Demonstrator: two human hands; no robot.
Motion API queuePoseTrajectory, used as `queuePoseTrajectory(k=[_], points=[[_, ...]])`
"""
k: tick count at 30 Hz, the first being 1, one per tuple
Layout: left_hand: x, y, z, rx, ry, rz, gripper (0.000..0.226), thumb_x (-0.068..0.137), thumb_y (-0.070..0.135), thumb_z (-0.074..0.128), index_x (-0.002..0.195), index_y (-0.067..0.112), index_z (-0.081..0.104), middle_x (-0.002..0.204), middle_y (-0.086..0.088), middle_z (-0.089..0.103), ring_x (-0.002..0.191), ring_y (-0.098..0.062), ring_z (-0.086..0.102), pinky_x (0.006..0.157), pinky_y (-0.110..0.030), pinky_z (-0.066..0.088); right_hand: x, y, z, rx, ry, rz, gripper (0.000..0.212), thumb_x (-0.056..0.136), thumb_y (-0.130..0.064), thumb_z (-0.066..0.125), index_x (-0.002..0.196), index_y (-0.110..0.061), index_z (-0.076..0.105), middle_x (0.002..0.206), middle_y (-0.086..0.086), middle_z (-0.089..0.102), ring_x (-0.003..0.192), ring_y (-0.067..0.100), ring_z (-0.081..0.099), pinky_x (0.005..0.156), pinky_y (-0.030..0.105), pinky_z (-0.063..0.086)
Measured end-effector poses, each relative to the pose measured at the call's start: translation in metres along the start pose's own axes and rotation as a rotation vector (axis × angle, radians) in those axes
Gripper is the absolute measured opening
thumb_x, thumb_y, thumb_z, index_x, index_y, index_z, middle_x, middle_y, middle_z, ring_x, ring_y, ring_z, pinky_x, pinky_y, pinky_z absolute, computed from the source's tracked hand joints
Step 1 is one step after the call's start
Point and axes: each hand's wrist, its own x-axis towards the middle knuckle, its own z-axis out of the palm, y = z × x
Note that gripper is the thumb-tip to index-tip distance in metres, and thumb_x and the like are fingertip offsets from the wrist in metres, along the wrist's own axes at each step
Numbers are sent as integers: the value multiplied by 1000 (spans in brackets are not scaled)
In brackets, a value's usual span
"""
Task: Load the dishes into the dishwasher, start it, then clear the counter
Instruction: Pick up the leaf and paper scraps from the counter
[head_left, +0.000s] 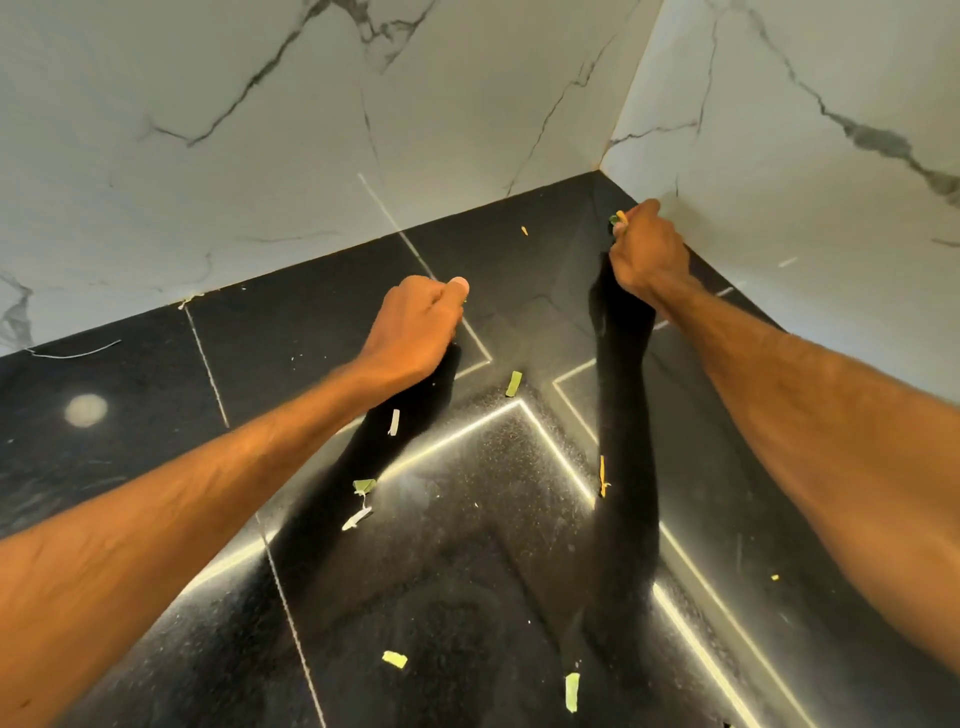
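Both my arms reach over a black polished counter (156, 395) toward its back corner. My right hand (647, 249) is curled near the right wall and pinches green and yellow vegetable scraps (618, 218) at its fingertips. My left hand (423, 322) is a closed fist over the counter's middle, thumb on top; a sliver of green shows at its fingers, so it seems to hold scraps too. Several loose scraps lie on the counter: a green strip (513, 383), a pale piece (394, 422), a leafy bit (363, 486), a yellow sliver (602, 475), and a green piece (395, 659).
White marble walls (260, 130) close the counter at the back and on the right, meeting in a corner (602, 166). A small orange crumb (524, 230) lies near the back wall. More green scrap (571, 691) sits by the near edge. Light strips reflect in the counter.
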Motion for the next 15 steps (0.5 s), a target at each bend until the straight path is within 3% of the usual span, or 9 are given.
queuePoseTrajectory(k=[3,7,15], points=[[13,-7,6,247,82,146,56,105,37,34,57,9,35,50,-3,34,45,-18,33,54,-36,35,17,-10,5,-87,-15,20,47,102,-24,53,136,4,37,128,26,58,117,43,58,94,49,48],[21,-15,15,486,194,212,54,106,37,30,59,12,38,50,-2,38,48,-27,42,59,-43,46,36,-13,7,-179,-56,20,50,101,-25,54,136,7,36,132,27,55,121,44,56,97,49,48],[20,-13,22,577,278,276,49,106,26,39,60,20,28,48,-3,36,43,-32,38,49,-43,44,35,-22,4,-284,-83,15,44,96,-18,62,130,6,47,128,22,58,117,41,59,95,46,51]])
